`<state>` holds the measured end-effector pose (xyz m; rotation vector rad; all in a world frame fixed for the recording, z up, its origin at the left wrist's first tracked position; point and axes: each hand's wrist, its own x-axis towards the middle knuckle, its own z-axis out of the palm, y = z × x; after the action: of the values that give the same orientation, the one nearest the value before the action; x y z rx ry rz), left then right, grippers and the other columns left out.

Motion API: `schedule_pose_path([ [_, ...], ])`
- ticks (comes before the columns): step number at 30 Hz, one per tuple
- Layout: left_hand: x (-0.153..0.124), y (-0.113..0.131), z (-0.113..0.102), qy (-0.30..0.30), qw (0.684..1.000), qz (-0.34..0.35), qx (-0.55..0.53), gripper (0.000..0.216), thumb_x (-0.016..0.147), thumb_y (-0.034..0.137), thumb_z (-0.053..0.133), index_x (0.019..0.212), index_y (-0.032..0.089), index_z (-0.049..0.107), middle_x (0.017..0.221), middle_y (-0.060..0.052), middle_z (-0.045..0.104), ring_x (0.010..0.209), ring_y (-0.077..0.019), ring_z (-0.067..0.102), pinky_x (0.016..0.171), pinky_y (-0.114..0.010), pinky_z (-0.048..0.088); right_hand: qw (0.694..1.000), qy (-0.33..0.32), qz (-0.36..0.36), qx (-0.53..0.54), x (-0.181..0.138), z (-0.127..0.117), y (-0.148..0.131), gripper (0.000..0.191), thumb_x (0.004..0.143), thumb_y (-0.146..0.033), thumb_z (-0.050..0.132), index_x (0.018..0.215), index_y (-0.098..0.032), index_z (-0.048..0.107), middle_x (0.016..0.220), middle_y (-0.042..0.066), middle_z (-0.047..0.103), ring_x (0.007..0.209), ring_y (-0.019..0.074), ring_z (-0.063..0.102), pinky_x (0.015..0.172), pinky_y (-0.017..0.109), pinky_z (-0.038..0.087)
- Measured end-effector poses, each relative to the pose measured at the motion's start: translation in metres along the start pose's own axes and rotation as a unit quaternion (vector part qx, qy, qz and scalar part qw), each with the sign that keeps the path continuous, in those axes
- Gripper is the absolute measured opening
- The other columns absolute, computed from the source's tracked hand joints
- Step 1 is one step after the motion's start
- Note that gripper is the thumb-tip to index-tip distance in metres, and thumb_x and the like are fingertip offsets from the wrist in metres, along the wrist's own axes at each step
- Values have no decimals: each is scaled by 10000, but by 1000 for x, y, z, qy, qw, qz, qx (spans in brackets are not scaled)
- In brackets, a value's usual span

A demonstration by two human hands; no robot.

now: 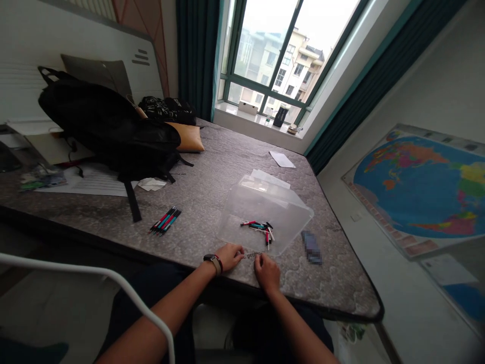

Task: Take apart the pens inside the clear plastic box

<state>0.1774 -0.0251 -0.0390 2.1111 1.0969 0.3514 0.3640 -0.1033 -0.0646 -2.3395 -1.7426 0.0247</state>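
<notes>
At the front edge of the mattress lies my left hand [228, 256], wearing a dark wristband, its fingers loosely stretched and holding nothing visible. My right hand [267, 273] rests just to its right, fingers curled in, with nothing showing in them. Dark lettering on the mattress shows between the two. Right beyond both hands sits a clear plastic box [227, 217]; I cannot tell whether they touch it. Inside it is a loose heap of thin red, teal, black and white pieces [261, 227] that look like pen parts. Several pens [165, 221] in red, black and teal lie side by side to the left.
A black backpack [102, 119] with hanging straps and a tan pouch [189, 137] are at the left. A blurred-out dark object [311, 247] lies right of the box. White paper [282, 159] lies farther back. A white curved bar [94, 270] crosses the lower left.
</notes>
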Motion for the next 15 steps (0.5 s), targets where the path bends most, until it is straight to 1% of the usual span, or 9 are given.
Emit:
schedule_pose_path([
  [3, -7, -9, -20, -29, 999, -19, 25, 305, 864, 407, 501, 866, 184, 709, 852, -74, 713, 828, -216, 631, 773, -299, 459, 1000, -11, 5, 6, 0, -1, 1, 334, 967, -366, 435, 803, -187, 665, 767, 65, 694, 643, 156, 595, 576, 275, 252],
  [6, -21, -29, -50, -74, 996, -40, 39, 356, 854, 455, 494, 821, 168, 701, 793, -57, 700, 737, -192, 622, 709, -282, 465, 1000, -12, -2, 16, 0, 0, 3, 332, 967, -363, 435, 805, -187, 665, 761, 63, 690, 627, 153, 587, 568, 279, 241],
  [7, -26, -38, -62, -89, 994, -57, 35, 388, 857, 486, 478, 837, 168, 700, 754, -42, 691, 683, -179, 616, 670, -275, 466, 1000, -11, -4, 19, 0, 0, 4, 333, 967, -367, 435, 802, -189, 663, 755, 60, 689, 618, 153, 583, 564, 281, 236],
  [8, -30, -48, -73, -93, 990, -104, 10, 427, 856, 525, 461, 862, 169, 698, 704, -27, 675, 627, -171, 604, 632, -273, 465, 1000, -11, -5, 21, 0, 1, 5, 333, 965, -371, 436, 801, -190, 661, 751, 59, 688, 611, 154, 581, 561, 282, 230],
  [9, -34, -58, -84, -75, 985, -158, -8, 447, 843, 555, 467, 873, 172, 696, 670, -17, 662, 592, -167, 597, 607, -271, 463, 1000, -10, -5, 23, 0, 1, 6, 333, 964, -375, 437, 802, -190, 661, 751, 59, 688, 606, 154, 579, 558, 283, 227],
  [10, -36, -67, -94, -22, 980, -199, -7, 438, 821, 561, 498, 847, 170, 694, 653, -14, 655, 586, -165, 595, 603, -268, 462, 1000, -9, -4, 26, 0, 2, 6, 333, 963, -378, 439, 805, -188, 662, 753, 61, 688, 606, 155, 580, 558, 283, 227],
  [13, -37, -90, -119, 91, 965, -244, 43, 347, 857, 438, 470, 817, 152, 663, 777, -53, 679, 750, -186, 630, 709, -275, 470, 999, -9, 0, 37, 0, 3, 7, 331, 959, -379, 447, 812, -181, 667, 764, 71, 690, 615, 155, 584, 561, 279, 237],
  [15, -32, -100, -129, 164, 946, -268, 82, 339, 897, 383, 395, 896, 150, 640, 893, -83, 681, 861, -206, 630, 782, -295, 465, 999, -11, 2, 44, 0, 3, 7, 329, 957, -376, 451, 805, -180, 667, 768, 75, 690, 625, 157, 588, 565, 277, 245],
])
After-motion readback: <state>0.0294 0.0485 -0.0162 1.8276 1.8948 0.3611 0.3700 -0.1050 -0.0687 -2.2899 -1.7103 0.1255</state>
